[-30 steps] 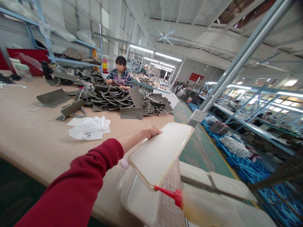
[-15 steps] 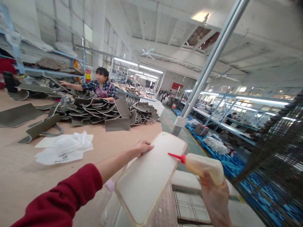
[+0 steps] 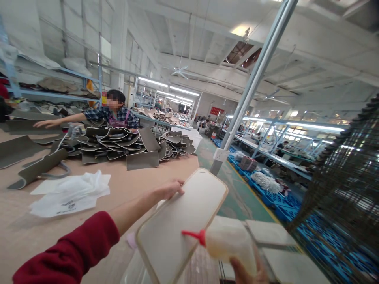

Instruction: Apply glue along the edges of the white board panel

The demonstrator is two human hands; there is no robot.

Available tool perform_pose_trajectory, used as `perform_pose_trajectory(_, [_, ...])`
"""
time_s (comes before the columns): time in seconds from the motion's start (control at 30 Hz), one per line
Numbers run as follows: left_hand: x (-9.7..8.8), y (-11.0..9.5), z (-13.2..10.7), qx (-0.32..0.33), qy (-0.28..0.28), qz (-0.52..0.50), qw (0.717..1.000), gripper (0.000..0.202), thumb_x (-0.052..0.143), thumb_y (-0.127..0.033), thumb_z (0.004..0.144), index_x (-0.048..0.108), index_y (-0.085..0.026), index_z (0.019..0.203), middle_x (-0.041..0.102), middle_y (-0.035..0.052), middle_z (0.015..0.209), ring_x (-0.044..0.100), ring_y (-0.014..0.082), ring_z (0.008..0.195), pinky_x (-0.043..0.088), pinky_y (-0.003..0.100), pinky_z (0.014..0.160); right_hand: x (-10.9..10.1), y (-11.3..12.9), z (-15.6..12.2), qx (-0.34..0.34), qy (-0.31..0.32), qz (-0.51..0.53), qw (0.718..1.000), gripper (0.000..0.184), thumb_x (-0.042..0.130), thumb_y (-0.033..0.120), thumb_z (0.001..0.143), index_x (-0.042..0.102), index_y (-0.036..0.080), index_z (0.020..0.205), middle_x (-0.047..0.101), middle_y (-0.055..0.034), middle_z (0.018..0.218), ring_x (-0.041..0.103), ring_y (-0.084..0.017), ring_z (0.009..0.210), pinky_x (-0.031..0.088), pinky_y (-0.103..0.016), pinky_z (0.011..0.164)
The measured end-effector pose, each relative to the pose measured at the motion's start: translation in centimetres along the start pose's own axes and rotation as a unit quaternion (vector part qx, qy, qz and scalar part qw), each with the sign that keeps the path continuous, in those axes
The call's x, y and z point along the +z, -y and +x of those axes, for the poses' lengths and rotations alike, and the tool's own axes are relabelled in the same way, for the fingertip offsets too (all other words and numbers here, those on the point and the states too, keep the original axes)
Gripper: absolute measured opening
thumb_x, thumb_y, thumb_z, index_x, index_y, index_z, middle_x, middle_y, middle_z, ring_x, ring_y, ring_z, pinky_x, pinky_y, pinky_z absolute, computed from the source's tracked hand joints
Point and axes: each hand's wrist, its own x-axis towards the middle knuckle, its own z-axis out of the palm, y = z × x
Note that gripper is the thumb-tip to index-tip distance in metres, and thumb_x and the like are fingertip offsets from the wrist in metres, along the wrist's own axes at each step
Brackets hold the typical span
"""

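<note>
My left hand (image 3: 167,190), in a red sleeve, grips the far left edge of a white rounded panel (image 3: 180,221) with a yellowish rim, held tilted over the table's corner. My right hand (image 3: 247,272) shows only at the bottom edge, wrapped round a squeeze bottle (image 3: 227,244) of pale yellow liquid. The bottle's red nozzle (image 3: 192,234) points left and rests on the panel's right rim. More white panels (image 3: 266,232) lie flat beyond the bottle.
A tan worktable (image 3: 124,181) carries a white plastic bag (image 3: 69,193) and piles of grey curved pieces (image 3: 118,144). A person in a plaid shirt (image 3: 114,114) reaches left over them. A grey metal post (image 3: 245,94) rises at the table's right; blue pallets (image 3: 275,197) and racks lie beyond.
The bottle has moved down and left along the panel's right rim and now blurs. The view swung slightly left. The far person's arm stretches further left.
</note>
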Motion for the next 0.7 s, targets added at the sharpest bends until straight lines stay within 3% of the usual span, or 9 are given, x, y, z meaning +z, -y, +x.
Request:
perform_pose_trajectory(0.1, [1.0,-0.1,-0.4,0.013,0.027,-0.008,1.0,0.031,0.064,-0.011,0.044,0.067,-0.016,0.074,0.068,0.0039,0.076,0.063,0.0248,0.085,0.049,0.028,0.067,0.4,1.9,4.2,-0.056,-0.072,0.028,0.995,0.061,0.078,0.049,0.055,0.056,0.015,0.102,0.058,-0.0017,0.079,0.055,-0.018,0.074,0.048,-0.026,0.063])
perform_pose_trajectory(0.17, [1.4,0.0,-0.5,0.021,0.029,-0.011,0.999,0.031,0.066,-0.012,0.045,0.067,-0.016,0.076,0.068,0.0038,0.076,0.063,0.0246,0.086,0.049,0.028,0.068,0.7,2.0,5.2,-0.065,-0.082,0.019,0.994,0.06,0.078,0.048,0.056,0.056,0.015,0.1,0.058,-0.002,0.081,0.053,-0.015,0.069,0.045,-0.024,0.06])
perform_pose_trajectory(0.23, [1.4,0.0,-0.5,0.022,0.02,-0.012,1.0,0.032,0.068,-0.014,0.045,0.068,-0.016,0.077,0.067,0.0037,0.075,0.063,0.0245,0.084,0.048,0.028,0.068,1.0,0.9,3.8,-0.051,-0.062,0.012,0.997,0.064,0.078,0.05,0.054,0.056,0.013,0.101,0.061,-0.0039,0.08,0.054,-0.016,0.066,0.045,-0.025,0.058])
perform_pose_trajectory(0.37, [0.6,0.1,-0.5,0.017,0.0,-0.013,1.0,0.035,0.067,-0.014,0.043,0.068,-0.015,0.078,0.066,0.0031,0.071,0.062,0.0232,0.077,0.048,0.029,0.064,1.6,-0.8,-0.2,-0.003,0.055,-0.019,0.998,0.071,0.076,0.057,0.05,0.056,0.014,0.103,0.064,-0.0061,0.084,0.058,-0.021,0.073,0.047,-0.028,0.062])
perform_pose_trajectory(0.43, [0.6,0.0,-0.6,0.02,0.002,-0.013,1.0,0.035,0.066,-0.014,0.043,0.068,-0.016,0.078,0.066,0.0029,0.071,0.062,0.023,0.077,0.048,0.028,0.063,1.8,0.1,0.5,-0.026,0.028,-0.045,0.998,0.066,0.076,0.055,0.053,0.056,0.016,0.102,0.063,-0.0042,0.083,0.057,-0.019,0.072,0.046,-0.026,0.063])
perform_pose_trajectory(0.5, [0.9,0.0,-0.8,0.026,0.015,-0.007,1.0,0.034,0.066,-0.013,0.043,0.068,-0.016,0.077,0.067,0.0027,0.073,0.062,0.023,0.078,0.048,0.028,0.063,2.0,1.4,2.7,-0.076,-0.045,-0.058,0.994,0.061,0.075,0.053,0.059,0.057,0.016,0.103,0.061,-0.0023,0.083,0.056,-0.016,0.071,0.045,-0.024,0.063])
perform_pose_trajectory(0.57, [1.4,0.1,-0.8,0.039,0.027,-0.002,0.999,0.031,0.065,-0.012,0.045,0.068,-0.016,0.076,0.067,0.002,0.075,0.062,0.0222,0.077,0.048,0.027,0.063,2.5,2.1,4.2,-0.097,-0.065,-0.058,0.991,0.061,0.075,0.053,0.059,0.057,0.017,0.105,0.06,-0.0014,0.084,0.054,-0.015,0.071,0.044,-0.022,0.062])
perform_pose_trajectory(0.7, [1.4,0.1,-0.6,0.048,0.017,0.015,0.999,0.029,0.064,-0.013,0.048,0.068,-0.016,0.076,0.066,0.0014,0.073,0.062,0.0217,0.076,0.048,0.026,0.063,3.5,0.8,1.6,-0.031,0.024,-0.035,0.999,0.071,0.076,0.057,0.052,0.056,0.014,0.105,0.064,-0.0045,0.083,0.059,-0.019,0.071,0.048,-0.025,0.061])
